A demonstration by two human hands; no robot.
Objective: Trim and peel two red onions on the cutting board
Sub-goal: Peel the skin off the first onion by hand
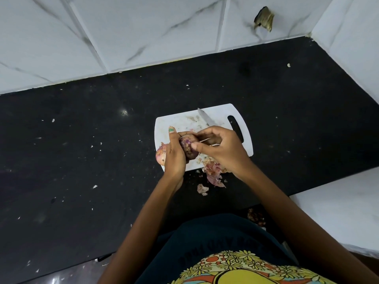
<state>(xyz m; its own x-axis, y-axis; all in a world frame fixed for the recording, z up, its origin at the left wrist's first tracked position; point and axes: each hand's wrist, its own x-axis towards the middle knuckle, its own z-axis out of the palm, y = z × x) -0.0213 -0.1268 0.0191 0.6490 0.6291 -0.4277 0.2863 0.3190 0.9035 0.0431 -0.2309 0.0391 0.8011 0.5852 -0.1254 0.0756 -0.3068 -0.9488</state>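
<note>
Red onion (pixel 188 148) held over cutting board (pixel 215 113), cupped in left hand (pixel 174 156) grip; right hand (pixel 219 148) thumb pinching its skin

Black countertop (pixel 82 160) — white cutting board (pixel 223 113), onion peels (pixel 213 177) and scattered flecks on it.

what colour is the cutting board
White, with a black handle slot; the cutting board shows in the head view.
</note>
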